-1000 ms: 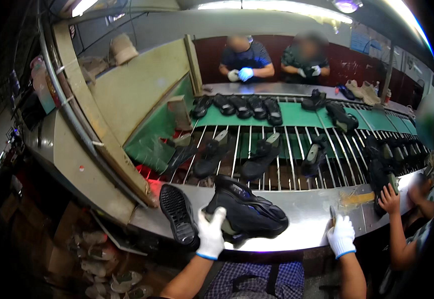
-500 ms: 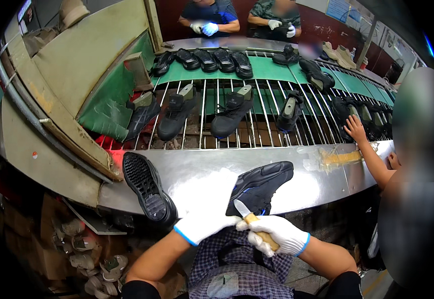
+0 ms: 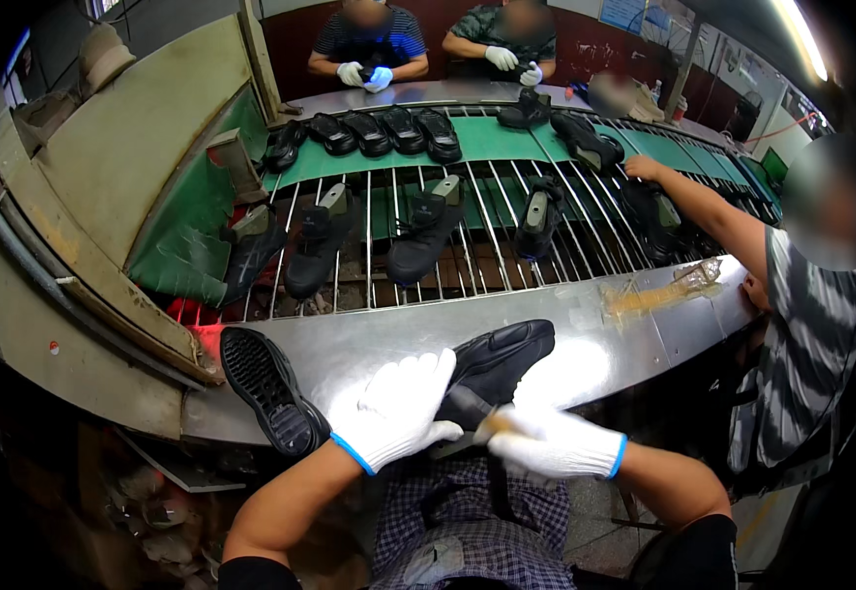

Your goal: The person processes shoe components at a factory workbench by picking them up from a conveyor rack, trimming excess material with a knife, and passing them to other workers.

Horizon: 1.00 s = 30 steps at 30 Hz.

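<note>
A black shoe (image 3: pixel 511 359) lies on the metal bench edge in front of me, its toe pointing away to the right. My left hand (image 3: pixel 398 408), in a white glove with a blue cuff, grips the shoe's left side, the thumb lying nearer me. My right hand (image 3: pixel 556 438), gloved alike and smeared by motion, is closed on a short knife with a wooden handle (image 3: pixel 508 421) beside the shoe's near end. The knife's blade is too blurred to make out. Left of my left hand, a black shoe sole (image 3: pixel 272 388) lies tread up.
Beyond the metal bench (image 3: pixel 634 339), a rod conveyor (image 3: pixel 482 231) carries several black shoes. Black soles (image 3: pixel 403 131) line a green belt (image 3: pixel 310 162) behind it. A co-worker's arm (image 3: pixel 708 202) reaches over from the right. Two gloved people (image 3: pixel 369 44) work opposite. A wooden panel (image 3: pixel 167 128) stands left.
My left hand has moved up along the shoe's left side. The knife has come to the shoe's near end. The co-worker's hand at right has reached farther over the conveyor. The view has shifted.
</note>
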### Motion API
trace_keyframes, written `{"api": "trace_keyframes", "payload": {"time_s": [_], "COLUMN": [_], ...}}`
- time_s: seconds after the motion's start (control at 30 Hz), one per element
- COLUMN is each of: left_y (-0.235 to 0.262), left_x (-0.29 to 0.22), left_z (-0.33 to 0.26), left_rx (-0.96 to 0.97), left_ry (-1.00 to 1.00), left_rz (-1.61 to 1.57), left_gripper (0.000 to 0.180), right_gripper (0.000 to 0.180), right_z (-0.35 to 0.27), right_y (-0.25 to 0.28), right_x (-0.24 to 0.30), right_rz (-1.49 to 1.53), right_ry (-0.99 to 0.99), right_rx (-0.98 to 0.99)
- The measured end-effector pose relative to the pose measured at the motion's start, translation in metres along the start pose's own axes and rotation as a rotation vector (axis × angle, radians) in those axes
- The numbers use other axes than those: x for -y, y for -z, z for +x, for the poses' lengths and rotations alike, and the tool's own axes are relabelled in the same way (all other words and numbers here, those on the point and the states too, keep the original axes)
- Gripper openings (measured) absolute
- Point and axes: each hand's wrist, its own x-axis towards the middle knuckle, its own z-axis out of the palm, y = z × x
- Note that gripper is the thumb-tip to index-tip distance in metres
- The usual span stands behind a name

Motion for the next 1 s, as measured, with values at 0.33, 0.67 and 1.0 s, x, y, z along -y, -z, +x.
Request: {"api": "trace_keyframes", "payload": {"time_s": [0.33,0.67,1.0], "left_y": [-0.025,-0.110,0.044], "left_x": [-0.010,-0.028,-0.026], "left_z": [-0.045,-0.068,0.003], "left_rx": [-0.462,-0.438,-0.744], "left_ry": [-0.099,0.616,0.348], "left_rz": [0.016,-0.270,-0.458], "left_gripper": [0.091,0.108,0.077], "right_gripper": [0.015,0.106,0.046], "right_z": [0.035,0.078,0.096], "right_y": [-0.034,0.088,0.027], "right_x": [0.001,-0.080,0.012], "right_rz": [-1.047,-0.665,0.593], "right_ry": [0.486,0.412,0.753], "right_rx": [-0.178,-0.842,-0.548]}}
